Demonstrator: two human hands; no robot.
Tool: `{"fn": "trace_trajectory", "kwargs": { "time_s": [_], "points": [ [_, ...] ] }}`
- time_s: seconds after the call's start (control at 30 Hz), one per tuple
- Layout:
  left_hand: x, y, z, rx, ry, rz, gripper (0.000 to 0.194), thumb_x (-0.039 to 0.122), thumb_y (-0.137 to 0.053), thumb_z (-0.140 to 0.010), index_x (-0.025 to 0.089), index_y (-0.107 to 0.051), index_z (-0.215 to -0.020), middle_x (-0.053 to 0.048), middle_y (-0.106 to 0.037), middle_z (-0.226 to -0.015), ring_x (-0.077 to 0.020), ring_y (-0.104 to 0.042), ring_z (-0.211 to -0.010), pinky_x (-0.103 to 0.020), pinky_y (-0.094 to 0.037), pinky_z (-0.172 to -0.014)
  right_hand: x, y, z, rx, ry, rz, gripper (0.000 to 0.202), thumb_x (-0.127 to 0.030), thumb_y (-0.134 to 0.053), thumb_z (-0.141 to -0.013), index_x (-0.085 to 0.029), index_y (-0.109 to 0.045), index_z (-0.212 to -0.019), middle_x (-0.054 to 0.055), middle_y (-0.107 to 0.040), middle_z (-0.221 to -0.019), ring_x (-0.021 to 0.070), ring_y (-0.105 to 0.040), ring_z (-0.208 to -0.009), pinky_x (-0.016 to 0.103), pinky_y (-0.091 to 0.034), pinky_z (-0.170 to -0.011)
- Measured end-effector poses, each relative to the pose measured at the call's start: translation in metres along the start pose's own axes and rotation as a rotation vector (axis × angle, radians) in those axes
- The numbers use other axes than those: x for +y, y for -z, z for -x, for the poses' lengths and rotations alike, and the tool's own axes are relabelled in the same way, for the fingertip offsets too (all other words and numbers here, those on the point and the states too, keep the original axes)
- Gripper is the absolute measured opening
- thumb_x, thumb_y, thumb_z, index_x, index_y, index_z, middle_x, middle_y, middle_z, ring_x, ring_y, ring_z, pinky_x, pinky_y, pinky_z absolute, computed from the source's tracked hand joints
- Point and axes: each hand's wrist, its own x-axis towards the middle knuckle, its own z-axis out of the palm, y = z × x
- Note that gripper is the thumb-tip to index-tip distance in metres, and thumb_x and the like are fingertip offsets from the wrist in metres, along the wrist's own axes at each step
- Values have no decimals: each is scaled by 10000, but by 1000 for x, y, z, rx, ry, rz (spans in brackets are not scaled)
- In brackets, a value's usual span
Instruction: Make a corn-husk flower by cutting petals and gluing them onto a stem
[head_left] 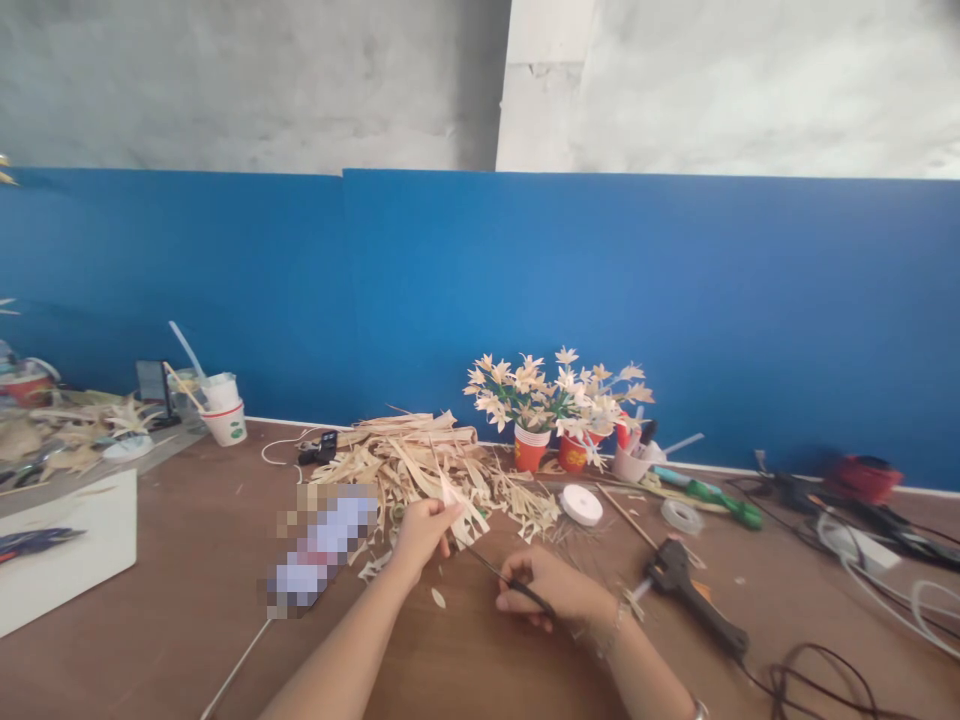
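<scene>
The left hand (421,537), fingers pinched together, grips a pale, pointed, papery strip (449,490) rising above them; the right hand (547,585), fingers curled, holds a slim black-handled tool (519,587).

Read no words. Left of my husk pile (427,450), a white cup (225,425) bore a green mark; right of the pile, a red cup (573,456) bore yellow print, both illegible.
</scene>
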Motion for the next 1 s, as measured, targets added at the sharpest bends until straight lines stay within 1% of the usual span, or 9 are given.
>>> {"fn": "trace_trajectory", "kwargs": {
  "time_s": [0.2, 0.4, 0.53, 0.7, 0.83, 1.0],
  "points": [
    [-1, -1, -1, -5, -2, 16, 352, 392, -590, -721, 186, -453, -471, 49, -419, -234, -52, -268, -232, -180, -121, -337, 0, 1, -1, 1, 3, 14, 163, -291, -634, -650, -154, -553, -683, -83, -481, -413, 41, -386, -316, 130, -287, -298],
    [-3, -2, -2, -16, 11, 53, 314, 379, -578, -723, 185, -472, -500, 48, -423, -235, -46, -245, -219, -175, -98, -319, 3, 2, -1, 6, 21, 8, 166, -295, -644, -656, -154, -560, -682, -88, -461, -413, 38, -364, -315, 135, -262, -301],
    [-6, -3, -3, -30, 23, 100, 306, 403, -568, -721, 190, -468, -525, 51, -422, -240, -43, -230, -216, -173, -90, -306, 7, 2, -3, 14, 49, -14, 165, -290, -649, -657, -154, -556, -659, -91, -447, -397, 36, -338, -310, 143, -228, -300],
    [-8, -3, -5, -28, 32, 158, 304, 455, -569, -703, 191, -485, -578, 68, -404, -247, -45, -226, -218, -171, -94, -288, 5, 3, -3, 26, 59, -4, 218, -344, -661, -661, -155, -553, -665, -91, -442, -389, 38, -341, -309, 150, -219, -308],
    [-7, -4, -4, -2, 38, 224, 329, 492, -592, -675, 184, -500, -607, 75, -397, -254, -42, -240, -231, -163, -99, -287, 1, 3, -1, 56, 75, 21, 250, -375, -661, -666, -156, -541, -651, -88, -438, -392, 40, -348, -310, 152, -227, -309],
    [-4, -6, -1, 33, 28, 310, 342, 498, -620, -644, 177, -505, -616, 75, -397, -252, -36, -236, -233, -157, -88, -290, -1, 2, -2, 90, 68, 12, 268, -390, -668, -661, -157, -536, -653, -89, -439, -388, 42, -344, -305, 155, -229, -303]
  ]
}}
